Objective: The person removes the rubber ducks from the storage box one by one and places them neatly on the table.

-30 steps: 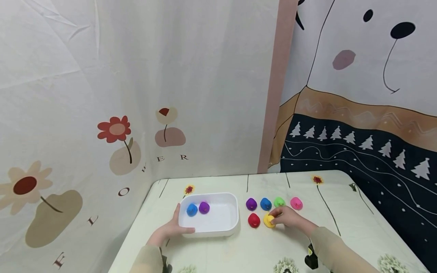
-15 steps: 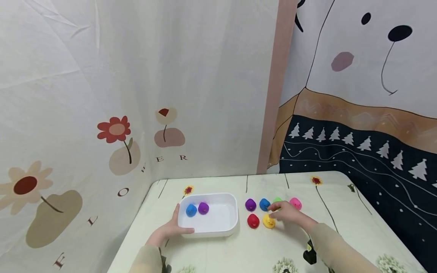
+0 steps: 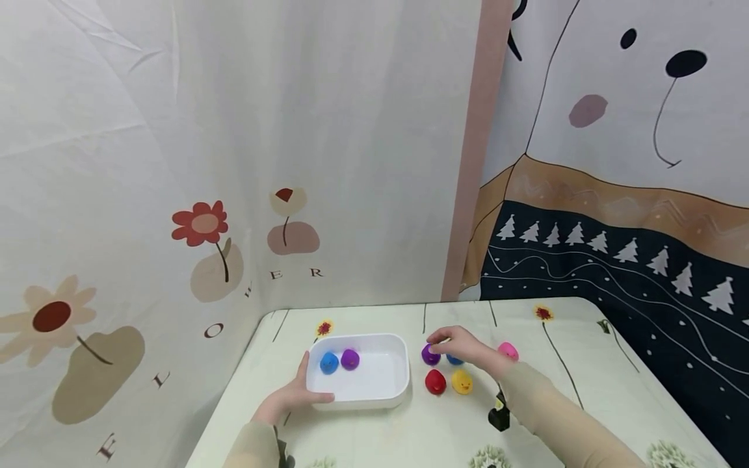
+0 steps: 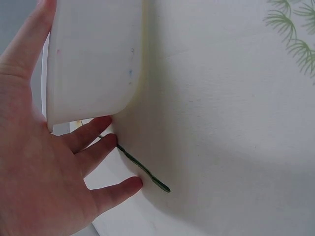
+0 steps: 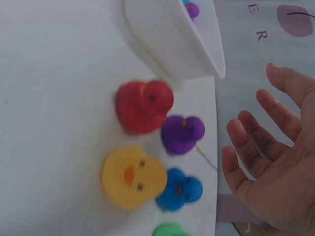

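My left hand [image 3: 294, 390] holds the left end of a white plastic tub [image 3: 374, 393], its thumb along the front wall and fingers at the end wall. Inside sit a blue rubber duck [image 3: 329, 363] and a purple one [image 3: 350, 359]. My right hand [image 3: 462, 344] hangs over the back row of ducks, its relaxed fingers holding nothing. Beneath it are a purple duck [image 5: 179, 133], a blue duck [image 5: 178, 191] and a partly seen green duck [image 5: 170, 230], which the hand hides in the head view. In front stand a red duck [image 3: 435, 382] and a yellow duck [image 3: 461, 381].
A pink duck [image 3: 508, 351] sits at the right end of the back row, beside my right wrist. The table [image 3: 386, 435] has a flower-printed white cover. Printed curtains [image 3: 374, 162] rise behind its far and left edges.
My right hand has left the yellow duck and moved left and back, over the blue and purple ducks. The left hand and the tub have stayed in place.
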`<state>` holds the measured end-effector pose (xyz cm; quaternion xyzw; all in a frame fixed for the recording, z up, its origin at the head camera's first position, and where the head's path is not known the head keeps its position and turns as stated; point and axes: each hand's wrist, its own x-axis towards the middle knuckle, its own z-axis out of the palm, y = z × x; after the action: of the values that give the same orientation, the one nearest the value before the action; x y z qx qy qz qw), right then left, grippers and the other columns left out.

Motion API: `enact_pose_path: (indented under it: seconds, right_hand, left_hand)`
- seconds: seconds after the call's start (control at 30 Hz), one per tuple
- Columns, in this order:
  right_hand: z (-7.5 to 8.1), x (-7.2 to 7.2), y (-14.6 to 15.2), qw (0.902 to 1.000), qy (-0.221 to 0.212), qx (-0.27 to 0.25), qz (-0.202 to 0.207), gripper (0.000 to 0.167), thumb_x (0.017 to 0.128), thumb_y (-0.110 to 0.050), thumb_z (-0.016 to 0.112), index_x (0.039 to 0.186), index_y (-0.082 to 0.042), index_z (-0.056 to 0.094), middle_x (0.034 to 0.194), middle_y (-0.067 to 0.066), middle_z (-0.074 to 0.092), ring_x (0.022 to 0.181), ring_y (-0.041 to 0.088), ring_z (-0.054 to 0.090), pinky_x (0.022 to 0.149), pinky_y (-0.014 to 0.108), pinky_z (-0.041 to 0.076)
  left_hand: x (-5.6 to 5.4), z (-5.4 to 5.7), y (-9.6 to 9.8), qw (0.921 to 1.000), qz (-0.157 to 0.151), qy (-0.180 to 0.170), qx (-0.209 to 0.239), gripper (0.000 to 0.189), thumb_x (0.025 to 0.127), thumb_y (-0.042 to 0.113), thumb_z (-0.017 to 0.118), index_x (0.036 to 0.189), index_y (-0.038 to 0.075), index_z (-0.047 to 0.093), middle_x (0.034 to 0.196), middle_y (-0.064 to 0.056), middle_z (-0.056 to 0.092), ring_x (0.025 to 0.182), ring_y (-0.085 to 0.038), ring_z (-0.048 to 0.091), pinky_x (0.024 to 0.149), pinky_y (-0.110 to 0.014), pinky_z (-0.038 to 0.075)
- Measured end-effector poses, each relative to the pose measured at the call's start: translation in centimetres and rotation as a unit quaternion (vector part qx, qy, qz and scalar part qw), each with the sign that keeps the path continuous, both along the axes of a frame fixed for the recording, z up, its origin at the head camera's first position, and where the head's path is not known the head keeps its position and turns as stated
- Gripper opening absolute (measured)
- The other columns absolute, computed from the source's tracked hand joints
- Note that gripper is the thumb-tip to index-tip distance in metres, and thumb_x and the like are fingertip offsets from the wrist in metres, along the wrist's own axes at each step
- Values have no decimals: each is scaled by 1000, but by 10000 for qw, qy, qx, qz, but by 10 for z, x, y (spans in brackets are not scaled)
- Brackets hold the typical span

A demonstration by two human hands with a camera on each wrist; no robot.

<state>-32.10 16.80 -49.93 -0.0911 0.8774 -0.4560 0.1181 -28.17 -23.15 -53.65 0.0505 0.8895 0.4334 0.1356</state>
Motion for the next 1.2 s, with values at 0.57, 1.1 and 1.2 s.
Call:
enact_pose_path:
  seconds: [0.57,1.1,1.2]
  right_hand:
    - [-4,-24,-82,9868,-667,-1473,121,33,92,-24,67,120,-6,64,111,6,67,101,30,62,88,47,53]
    - [-14,-30,-140,9908,-343,-1198,521,39,84,-16,74,119,-1,65,101,4,64,89,19,59,74,42,52]
    - [-15,-30,-149,9940,-255,-954,470,39,83,-18,76,118,-5,66,104,6,63,92,20,58,74,41,52]
  left_hand:
    - [2,-2,1,10000,4,-21,-53,133,72,39,84,150,-2,-15,152,-38,-2,136,-59,8,108,-68,10]
    - [2,-2,1,9998,192,-57,-6,129,72,27,86,151,-2,-12,153,-37,3,136,-58,14,106,-70,15]
    - [2,-1,2,9997,242,-98,-30,128,73,27,86,151,-1,-12,153,-37,4,136,-58,15,105,-71,15]
